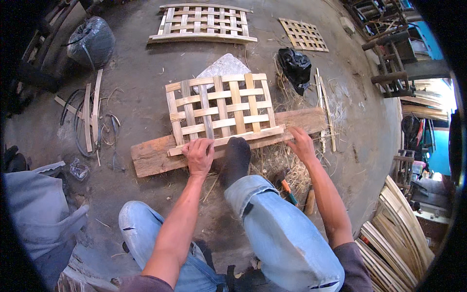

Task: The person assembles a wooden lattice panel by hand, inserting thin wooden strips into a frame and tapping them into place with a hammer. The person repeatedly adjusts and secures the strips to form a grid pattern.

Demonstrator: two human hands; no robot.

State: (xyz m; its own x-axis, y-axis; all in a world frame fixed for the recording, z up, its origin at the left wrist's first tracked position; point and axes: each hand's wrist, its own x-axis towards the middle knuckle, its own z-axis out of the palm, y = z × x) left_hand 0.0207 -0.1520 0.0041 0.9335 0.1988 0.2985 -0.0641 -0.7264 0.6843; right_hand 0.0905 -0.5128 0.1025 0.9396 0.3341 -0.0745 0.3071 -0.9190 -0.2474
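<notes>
A lattice panel (237, 108) of flat, pale woven bamboo strips lies before me, its near edge over a weathered wooden plank (154, 158). My left hand (199, 155) is closed on the near edge strip (262, 134) close to its left end. Toward that strip's other end, my right hand (302, 144) rests at the plank with thumb and fingers apart, gripping nothing that I can make out. Between the hands, my foot in a dark sock (237, 155) presses on the near edge. The panel's far side overlaps a pale stone slab (224, 65).
Two more woven panels, one larger (204, 23) and one smaller (304, 35), lie farther off. A black plastic bag (295, 68) sits right of the slab. A hammer (286, 186) lies among shavings by my knee. Long bamboo strips (389, 238) are stacked at right; loose strips (87, 117) lie left.
</notes>
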